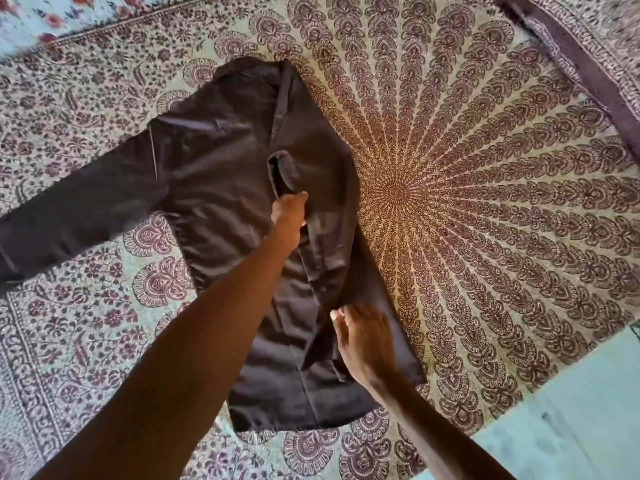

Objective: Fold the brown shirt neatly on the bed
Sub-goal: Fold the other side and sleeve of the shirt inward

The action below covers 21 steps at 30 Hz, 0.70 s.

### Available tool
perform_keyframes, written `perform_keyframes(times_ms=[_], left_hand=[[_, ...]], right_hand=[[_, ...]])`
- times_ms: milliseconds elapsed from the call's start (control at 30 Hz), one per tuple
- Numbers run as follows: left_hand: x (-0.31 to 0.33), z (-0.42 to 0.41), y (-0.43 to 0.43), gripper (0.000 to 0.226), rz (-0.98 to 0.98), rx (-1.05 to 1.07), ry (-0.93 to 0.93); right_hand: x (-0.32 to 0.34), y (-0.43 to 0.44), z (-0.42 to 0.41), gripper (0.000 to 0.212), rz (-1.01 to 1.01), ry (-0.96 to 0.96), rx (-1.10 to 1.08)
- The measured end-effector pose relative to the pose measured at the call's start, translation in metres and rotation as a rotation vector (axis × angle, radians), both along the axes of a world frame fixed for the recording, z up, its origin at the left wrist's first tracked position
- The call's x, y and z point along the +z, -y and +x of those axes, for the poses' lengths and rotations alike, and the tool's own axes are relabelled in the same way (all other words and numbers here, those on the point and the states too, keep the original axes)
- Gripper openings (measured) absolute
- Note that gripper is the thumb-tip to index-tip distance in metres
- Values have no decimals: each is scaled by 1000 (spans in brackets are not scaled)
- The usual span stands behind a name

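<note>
The brown shirt [221,168] lies flat on the patterned bedspread [485,202], collar at the far end, hem nearest me. Its right side is folded in over the body, so the right edge runs straight. The left sleeve [69,216] stretches out to the left edge of the view. My left hand [289,211] reaches over the middle of the shirt and grips the cuff end of the folded-in sleeve. My right hand [363,341] rests on the folded fabric near the hem, fingers spread and pressing it down.
The mandala bedspread covers most of the bed; a floral sheet [52,15] shows at the far left corner. A patterned pillow or folded cloth [588,53] lies at the far right. Pale blue floor [571,427] shows beyond the bed's near right edge.
</note>
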<state>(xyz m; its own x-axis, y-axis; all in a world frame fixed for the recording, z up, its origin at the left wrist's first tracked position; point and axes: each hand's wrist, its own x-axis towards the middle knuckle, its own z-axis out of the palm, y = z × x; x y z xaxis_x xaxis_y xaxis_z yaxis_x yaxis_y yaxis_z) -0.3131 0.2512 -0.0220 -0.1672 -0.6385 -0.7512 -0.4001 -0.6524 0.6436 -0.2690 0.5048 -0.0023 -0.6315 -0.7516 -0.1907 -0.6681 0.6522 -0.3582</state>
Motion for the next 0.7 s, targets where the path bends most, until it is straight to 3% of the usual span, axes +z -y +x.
perform_keyframes(times_ms=[100, 133, 267, 367, 467, 633, 700], left_hand=[[-3, 15, 3, 46, -64, 164, 97], [-12, 23, 2, 46, -117, 125, 155], [-27, 41, -4, 41, 26, -111, 66], [-35, 47, -12, 31, -71, -152, 102], [-30, 47, -13, 30, -242, 5, 268], [-28, 50, -11, 32, -114, 0, 251], [-30, 53, -14, 33, -151, 0, 279]], right_hand=[[-15, 5, -7, 25, -8, 211, -268], [-21, 7, -10, 29, 28, 245, -320], [-31, 23, -16, 56, 129, 328, -404], [-32, 36, -18, 42, 223, 323, -387], [-30, 42, -22, 23, 296, 289, -363], [-23, 24, -31, 16, 273, 288, -510], [-22, 9, -35, 20, 304, 263, -501]])
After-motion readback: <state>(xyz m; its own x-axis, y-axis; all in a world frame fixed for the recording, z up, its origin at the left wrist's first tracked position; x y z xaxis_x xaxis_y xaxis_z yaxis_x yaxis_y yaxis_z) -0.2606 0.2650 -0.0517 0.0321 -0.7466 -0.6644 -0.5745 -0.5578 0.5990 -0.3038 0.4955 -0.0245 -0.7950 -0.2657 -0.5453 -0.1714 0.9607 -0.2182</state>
